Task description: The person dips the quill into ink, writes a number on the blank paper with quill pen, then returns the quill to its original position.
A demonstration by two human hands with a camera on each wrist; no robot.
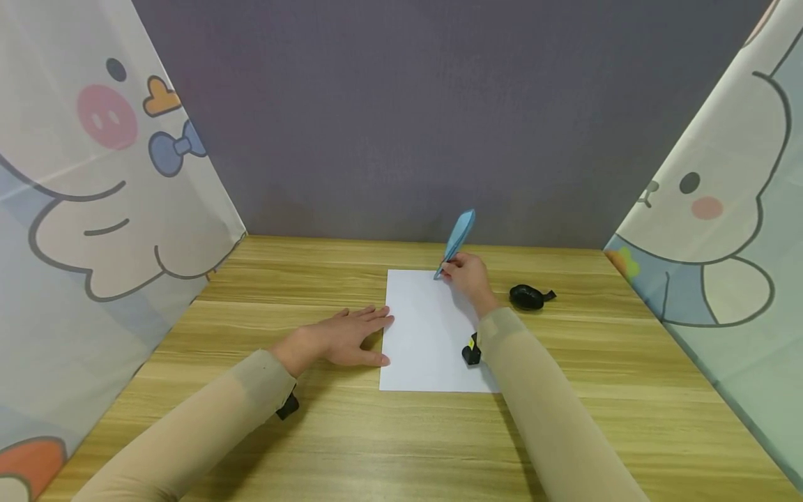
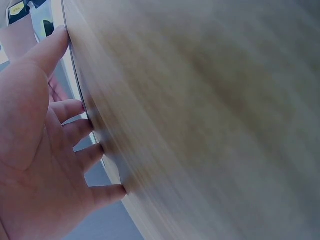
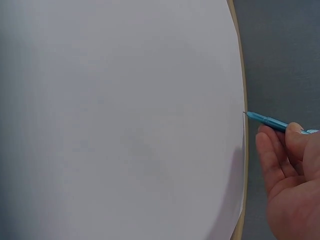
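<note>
A white sheet of paper lies on the wooden table. My left hand rests at the sheet's left side, fingers straight and spread, fingertips and thumb touching its edge. Near the top of the sheet, my right hand pinches a blue pen with a feather-shaped upper end tilting up and to the right. In the right wrist view the pen points its tip at the paper close to one edge; a faint thin line shows beside the tip. The left wrist view shows the left hand touching the tabletop with spread fingertips.
To the right of the sheet sits a black oval object with a short strap. The wooden table meets a dark grey panel behind, and printed cartoon sheets hang at both sides. A black wrist-worn device shows beside the right sleeve.
</note>
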